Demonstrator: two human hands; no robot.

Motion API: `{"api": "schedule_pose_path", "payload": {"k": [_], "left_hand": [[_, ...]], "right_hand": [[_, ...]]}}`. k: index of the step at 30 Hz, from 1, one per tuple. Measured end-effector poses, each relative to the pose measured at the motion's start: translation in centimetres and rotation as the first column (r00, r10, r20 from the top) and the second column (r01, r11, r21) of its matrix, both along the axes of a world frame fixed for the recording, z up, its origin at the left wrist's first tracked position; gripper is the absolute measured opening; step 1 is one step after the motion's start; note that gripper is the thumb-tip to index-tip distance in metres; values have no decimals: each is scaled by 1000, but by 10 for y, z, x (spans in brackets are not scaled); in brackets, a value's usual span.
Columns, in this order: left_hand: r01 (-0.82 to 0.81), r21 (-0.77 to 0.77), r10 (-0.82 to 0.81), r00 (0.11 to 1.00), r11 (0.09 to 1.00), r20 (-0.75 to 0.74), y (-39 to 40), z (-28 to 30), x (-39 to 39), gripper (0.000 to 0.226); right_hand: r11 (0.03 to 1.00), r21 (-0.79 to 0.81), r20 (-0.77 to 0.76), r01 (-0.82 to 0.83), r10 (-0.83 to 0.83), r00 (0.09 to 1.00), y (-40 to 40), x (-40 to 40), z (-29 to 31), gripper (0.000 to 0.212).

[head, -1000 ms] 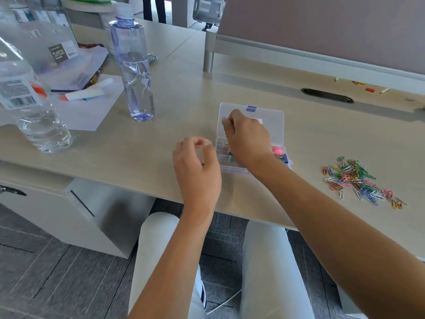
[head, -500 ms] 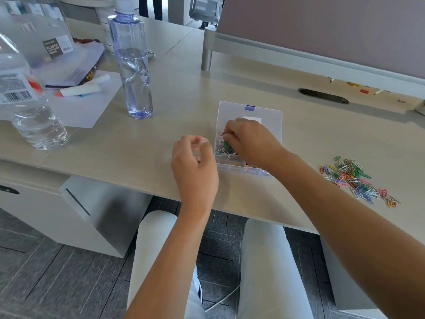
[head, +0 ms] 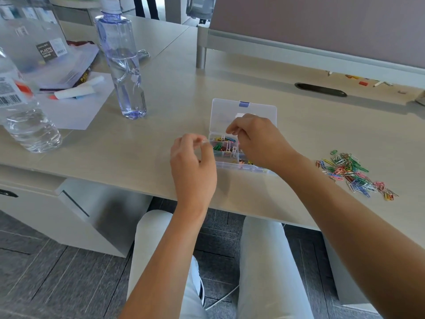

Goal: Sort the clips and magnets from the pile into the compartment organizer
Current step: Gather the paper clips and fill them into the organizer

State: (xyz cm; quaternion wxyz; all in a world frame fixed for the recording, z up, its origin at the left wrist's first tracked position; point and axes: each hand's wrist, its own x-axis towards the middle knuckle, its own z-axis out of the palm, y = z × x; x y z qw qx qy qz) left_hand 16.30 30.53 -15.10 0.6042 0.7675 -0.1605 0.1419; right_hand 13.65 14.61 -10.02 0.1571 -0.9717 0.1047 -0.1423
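Far left, a clear ribbed plastic water bottle with a barcode label (head: pixel 25 116) is standing on the pale wood-grain desk (head: pixel 138 143), just beside a white sheet of paper (head: pixel 76 111) on which a white marker-like stick (head: pixel 78 89) is lying. Further right, a tall purple-tinted clear plastic bottle (head: pixel 122 63) is standing upright, partly filled. Near the desk's front edge the left hand (head: pixel 193 169) is being held up just left of the organizer, fingers curled in toward the thumb; something small and pale is seemingly being pinched at the fingertips, but it is too blurred to tell what. The small clear plastic compartment organizer with a blue latch (head: pixel 243 111) is lying open, lid tilted back; coloured and white paper clips (head: pixel 226 145) are lying in its left compartments. The right hand (head: pixel 257 139) is being held over the box's right half, thumb and forefinger drawn together as in a pinch; whether anything is gripped cannot be told. Well to the right, apart from the box, the loose pile of multicoloured paper clips (head: pixel 354 176) is lying on the desk. A black oval cable slot (head: pixel 320 89) is set in the desk behind.
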Motion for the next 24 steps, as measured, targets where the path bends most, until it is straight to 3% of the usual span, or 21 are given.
{"api": "schedule_pose_path", "payload": {"k": [8,14,16,19,24], "left_hand": [[47,201,-71,991,979,116,-22,9,-25,17],[285,187,-316,934,940,164,-80,27,-78,23],[376,195,-404,905,906,131,-102,26,-96,21],[483,200,-505,860,852,77,-134,19,-120,18],[523,279,-518,850,805,-99,-169,3,-147,39]], "right_hand": [[983,158,253,92,-130,959,-34,-80,-24,23],[914,247,299,321,-387,872,-75,-159,-35,17],[871,251,279,422,-482,830,-91,-187,-35,18],[778,209,149,593,-624,767,-114,-226,-40,36],[683,151,-76,715,-713,697,-130,-254,-52,72]]}}
